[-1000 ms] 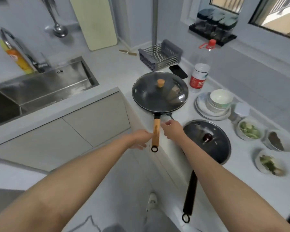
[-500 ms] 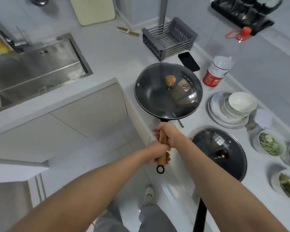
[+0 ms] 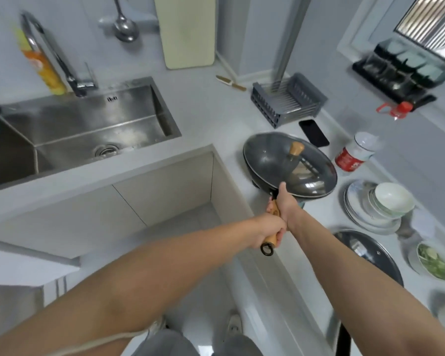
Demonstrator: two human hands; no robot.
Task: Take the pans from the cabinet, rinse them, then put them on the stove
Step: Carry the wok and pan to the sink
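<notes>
Gripping lidded pan (image 3: 280, 160) by handle, left hand (image 3: 269, 231) and right hand (image 3: 287, 204) both clenched; crowding nearby: phone (image 3: 314, 133), bottle (image 3: 352, 155), stacked bowls (image 3: 385, 204).

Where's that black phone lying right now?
In the head view, the black phone lies flat on the counter at right, between the grey dish rack behind it and the lidded pan in front.
</notes>
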